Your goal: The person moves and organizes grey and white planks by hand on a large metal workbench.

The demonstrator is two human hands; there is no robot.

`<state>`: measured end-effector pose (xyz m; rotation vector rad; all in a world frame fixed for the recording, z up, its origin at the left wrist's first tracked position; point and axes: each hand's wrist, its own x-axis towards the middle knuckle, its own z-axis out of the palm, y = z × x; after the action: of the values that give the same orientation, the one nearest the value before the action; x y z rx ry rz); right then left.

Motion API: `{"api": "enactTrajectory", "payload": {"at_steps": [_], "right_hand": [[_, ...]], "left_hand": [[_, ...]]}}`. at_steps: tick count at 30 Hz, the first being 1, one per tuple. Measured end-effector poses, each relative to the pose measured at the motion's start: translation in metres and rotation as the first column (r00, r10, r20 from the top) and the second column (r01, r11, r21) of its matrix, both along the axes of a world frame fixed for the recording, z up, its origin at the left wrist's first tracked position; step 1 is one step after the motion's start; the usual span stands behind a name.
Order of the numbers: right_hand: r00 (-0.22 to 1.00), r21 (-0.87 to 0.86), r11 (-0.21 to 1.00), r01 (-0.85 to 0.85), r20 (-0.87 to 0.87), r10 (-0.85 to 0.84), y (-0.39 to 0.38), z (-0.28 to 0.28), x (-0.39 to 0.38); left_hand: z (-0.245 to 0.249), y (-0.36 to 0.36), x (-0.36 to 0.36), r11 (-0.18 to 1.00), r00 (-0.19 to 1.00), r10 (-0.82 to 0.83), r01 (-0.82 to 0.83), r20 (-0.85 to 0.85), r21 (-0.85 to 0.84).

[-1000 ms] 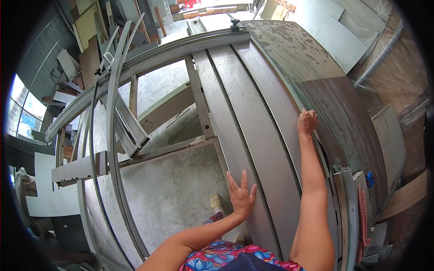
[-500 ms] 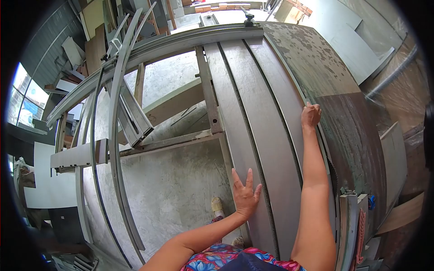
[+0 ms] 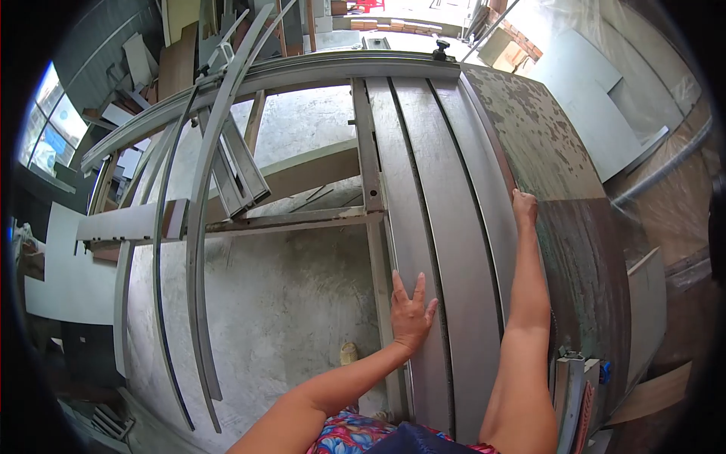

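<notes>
My left hand point(image 3: 412, 316) rests on the near part of a long grey metal table point(image 3: 470, 227) with two dark lengthwise slots. Its fingers are spread, close to the table's left edge, and nothing is in them. Farther forward, my right hand point(image 3: 525, 208) is closed at the table's right edge, arm stretched out. A narrow brown strip point(image 3: 491, 140) runs along that edge up to the hand. What the curled fingers grip is hidden. Against the right side lies a worn brown board point(image 3: 578, 265) with a flaking surface.
A metal frame point(image 3: 302, 219) extends left from the table, with a rail point(image 3: 333, 72) across the far end. Long curved-looking strips point(image 3: 200, 227) lean over the frame at left. Upright boards point(image 3: 571, 393) stand near my right elbow. Concrete floor point(image 3: 280, 303) shows below the frame.
My right hand has slid a little forward along the table's edge, still closed. My left hand stays in place, fingers spread. The whole view has shifted slightly.
</notes>
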<state>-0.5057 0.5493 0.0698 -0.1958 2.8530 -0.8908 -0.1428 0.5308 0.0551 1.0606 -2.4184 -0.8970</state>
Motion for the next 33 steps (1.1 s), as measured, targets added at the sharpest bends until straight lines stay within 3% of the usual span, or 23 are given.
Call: {"api": "enactTrajectory", "payload": {"at_steps": [4,7,12,16,20,23,33], "right_hand": [[0.988,-0.211,0.973,0.098,0.135,-0.070,0.026,-0.020,-0.016],[0.964,-0.430,0.890,0.149,0.263,-0.035,0.050,-0.015,0.015],[0.953,-0.377,0.925,0.037,0.293,0.081,0.084,0.022,0.098],[0.965,-0.346,0.936,-0.070,0.214,0.151,0.133,0.048,0.163],[0.974,-0.309,0.944,-0.116,0.153,0.170,0.193,0.062,0.224],[0.967,-0.338,0.940,-0.048,0.220,0.128,0.243,0.068,0.282],[0.934,-0.397,0.917,0.048,0.344,0.100,0.341,0.081,0.416]], "left_hand": [[-0.007,-0.006,-0.007,0.999,1.000,0.022,-0.023,-0.009,-0.034],[-0.006,-0.010,-0.011,1.000,1.000,0.030,-0.030,0.000,0.001],[-0.024,-0.009,-0.018,0.993,0.992,0.107,-0.103,-0.071,0.055],[-0.029,-0.007,-0.023,0.915,0.912,0.377,-0.340,-0.160,0.217],[-0.039,-0.009,-0.029,0.806,0.867,0.495,-0.480,0.052,0.346],[-0.019,-0.008,-0.020,0.762,0.858,0.460,-0.513,0.227,0.396],[-0.025,-0.008,-0.007,0.768,0.879,0.349,-0.466,0.323,0.439]]}}
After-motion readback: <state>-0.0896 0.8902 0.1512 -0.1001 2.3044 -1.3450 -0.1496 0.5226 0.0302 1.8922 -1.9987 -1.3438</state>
